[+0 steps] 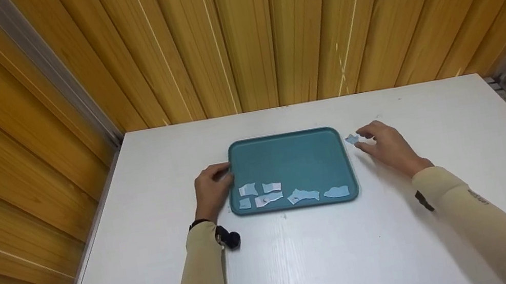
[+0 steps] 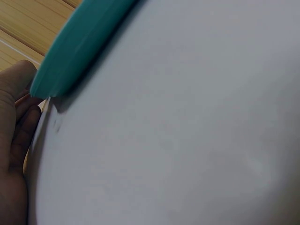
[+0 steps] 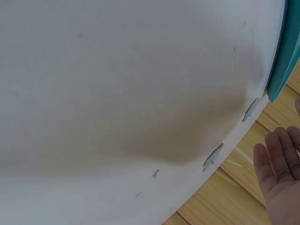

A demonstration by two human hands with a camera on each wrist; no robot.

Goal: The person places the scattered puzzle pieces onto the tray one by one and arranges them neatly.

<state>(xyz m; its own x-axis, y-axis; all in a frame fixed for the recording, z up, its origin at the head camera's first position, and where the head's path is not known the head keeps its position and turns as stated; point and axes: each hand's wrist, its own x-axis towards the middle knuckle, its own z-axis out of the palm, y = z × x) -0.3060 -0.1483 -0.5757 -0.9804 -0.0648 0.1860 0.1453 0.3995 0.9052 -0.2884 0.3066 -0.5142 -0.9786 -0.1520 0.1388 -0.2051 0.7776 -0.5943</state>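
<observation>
A teal tray (image 1: 287,157) lies on the white table, with several flat, torn-edged light-blue pieces that look like paper (image 1: 269,199) along its near side. My left hand (image 1: 212,191) holds the tray's left rim, the thumb and fingers at its edge in the left wrist view. Just right of the tray, my right hand (image 1: 389,146) hovers, thumb and forefinger spread on either side of a loose light-blue piece (image 1: 352,139). In the right wrist view the fingers (image 3: 276,159) are extended and apart, and two loose pieces (image 3: 213,157) lie on the table.
The white table (image 1: 304,258) reaches back to a wall of yellow wood-look panels (image 1: 244,34). More panelling stands at the left and right. A black strap with a round black part (image 1: 229,240) sits on the left wrist.
</observation>
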